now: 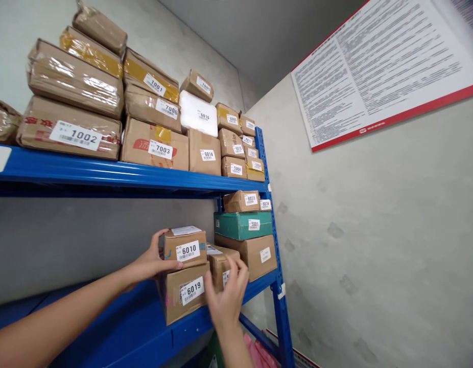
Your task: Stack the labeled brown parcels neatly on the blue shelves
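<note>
On the lower blue shelf (106, 319), left of the other boxes, carton 6010 (186, 249) sits on carton 6019 (185, 292); your left hand (149, 261) grips its left side, thumb across the front. Keep it square over 6019, pressing evenly so neither tips. Your right hand (228, 291) is open, fingers loosely curled before one half-hidden carton (217, 259); contact is hard to judge. Count two cartons stacked here, then three brown cartons (255, 259) and one green box (236, 226) at far right.
</note>
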`<state>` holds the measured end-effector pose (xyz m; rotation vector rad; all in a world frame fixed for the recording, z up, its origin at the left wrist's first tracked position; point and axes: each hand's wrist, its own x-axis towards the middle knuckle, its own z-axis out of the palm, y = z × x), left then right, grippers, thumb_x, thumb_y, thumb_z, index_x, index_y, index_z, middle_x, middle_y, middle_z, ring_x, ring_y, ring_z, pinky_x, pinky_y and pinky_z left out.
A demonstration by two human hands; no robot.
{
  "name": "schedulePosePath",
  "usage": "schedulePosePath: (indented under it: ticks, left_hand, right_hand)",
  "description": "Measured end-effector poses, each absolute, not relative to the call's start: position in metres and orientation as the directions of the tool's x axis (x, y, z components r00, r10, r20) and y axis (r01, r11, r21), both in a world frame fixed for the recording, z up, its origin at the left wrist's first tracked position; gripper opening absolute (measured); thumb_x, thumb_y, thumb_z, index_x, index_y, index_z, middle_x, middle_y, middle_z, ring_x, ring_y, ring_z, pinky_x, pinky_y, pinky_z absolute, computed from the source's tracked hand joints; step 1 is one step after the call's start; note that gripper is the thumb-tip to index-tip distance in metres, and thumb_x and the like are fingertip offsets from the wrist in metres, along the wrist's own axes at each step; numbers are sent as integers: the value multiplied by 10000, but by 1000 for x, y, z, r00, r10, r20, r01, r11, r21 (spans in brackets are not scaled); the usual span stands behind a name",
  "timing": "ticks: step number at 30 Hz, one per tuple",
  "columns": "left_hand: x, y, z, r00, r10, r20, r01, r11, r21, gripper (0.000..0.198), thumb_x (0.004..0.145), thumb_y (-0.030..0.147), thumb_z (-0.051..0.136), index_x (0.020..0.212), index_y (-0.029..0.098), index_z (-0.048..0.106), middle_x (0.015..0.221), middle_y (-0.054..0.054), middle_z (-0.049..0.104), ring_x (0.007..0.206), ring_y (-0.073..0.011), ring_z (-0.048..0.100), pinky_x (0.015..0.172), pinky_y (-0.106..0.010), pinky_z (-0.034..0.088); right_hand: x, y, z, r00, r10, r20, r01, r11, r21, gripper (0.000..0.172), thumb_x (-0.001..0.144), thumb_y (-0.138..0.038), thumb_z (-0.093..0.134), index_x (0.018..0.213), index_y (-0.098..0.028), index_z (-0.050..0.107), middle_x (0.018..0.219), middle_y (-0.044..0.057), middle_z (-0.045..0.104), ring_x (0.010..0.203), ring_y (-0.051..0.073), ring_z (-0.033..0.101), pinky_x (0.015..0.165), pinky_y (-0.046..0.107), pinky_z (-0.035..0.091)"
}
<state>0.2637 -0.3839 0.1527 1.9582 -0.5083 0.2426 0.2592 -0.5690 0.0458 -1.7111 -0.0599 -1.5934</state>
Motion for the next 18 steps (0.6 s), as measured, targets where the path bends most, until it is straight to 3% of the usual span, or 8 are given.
schedulePosePath:
  ticks: [1, 4, 6, 8, 9, 11, 13, 18]
  left_hand:
    - [268, -383, 153, 889, -254, 380, -452, -360, 816, 1118, 540, 526, 796, 1391, 357, 90, 1145, -99, 591, 960, -305, 641, 645, -355, 544]
    - [281, -381, 154, 871, -230, 433, -490, -399, 775, 1093, 532, 511, 790, 1376, 290, 132, 1195, -134, 539, 1050, -336, 600, 764, -453, 549]
    - [287, -380, 156, 769, -214, 602, -617, -491, 615, 1050, 496, 493, 793, 1341, 239, 225, 1339, -179, 396, 1260, -378, 436, 983, -543, 439]
    - [288, -378, 159, 603, -330, 726, -745, -559, 365, 1022, 477, 442, 806, 1326, 235, 275, 1447, -171, 235, 1379, -374, 245, 1119, -547, 275]
    - [287, -377, 160, 539, -415, 733, -783, -568, 254, 1003, 491, 409, 805, 1330, 249, 280, 1461, -150, 220, 1389, -360, 217, 1136, -543, 241]
    - [282, -374, 161, 480, -534, 696, -810, -574, 119, 931, 536, 347, 787, 1319, 259, 292, 1414, -118, 317, 1347, -329, 284, 1123, -530, 273]
    - [274, -370, 162, 467, -556, 688, -796, -603, 53, 834, 574, 308, 761, 1283, 247, 326, 1328, -99, 404, 1280, -303, 359, 1088, -501, 334]
    - [246, -355, 174, 373, -497, 784, -782, -622, -22, 708, 695, 412, 712, 1282, 269, 342, 1263, -67, 431, 1200, -256, 433, 1024, -434, 408]
  right_hand:
    - [254, -558, 46, 227, -391, 892, 529, -719, -450, 655, 723, -363, 641, 1296, -134, 422, 1207, 194, 483, 1153, 381, 451, 980, 572, 402]
    - [241, -527, 49, 368, -378, 850, 451, -727, -519, 988, 594, -338, 740, 1417, -90, 252, 1303, 234, 407, 1221, 446, 365, 1003, 614, 369]
    - [236, -512, 55, 447, -400, 800, 425, -692, -583, 1077, 549, -372, 775, 1432, -76, 235, 1316, 245, 381, 1244, 470, 327, 1034, 632, 319]
    - [234, -504, 60, 499, -402, 768, 422, -662, -620, 1160, 494, -409, 810, 1439, -70, 227, 1333, 255, 363, 1261, 484, 301, 1052, 636, 284]
    - [235, -501, 61, 511, -404, 759, 418, -654, -630, 1191, 475, -402, 819, 1443, -60, 214, 1339, 263, 357, 1263, 488, 295, 1056, 636, 271]
    - [237, -497, 62, 498, -430, 753, 409, -649, -641, 1178, 490, -336, 797, 1447, -29, 182, 1310, 272, 382, 1227, 486, 330, 1049, 636, 264]
    - [239, -491, 62, 449, -459, 766, 451, -624, -638, 1101, 526, -255, 738, 1450, -48, 175, 1247, 238, 427, 1172, 456, 381, 1030, 625, 286]
    - [231, -479, 74, 303, -476, 826, 684, -495, -536, 994, 501, -155, 671, 1401, -254, 262, 1251, 124, 403, 1214, 370, 380, 1021, 563, 332]
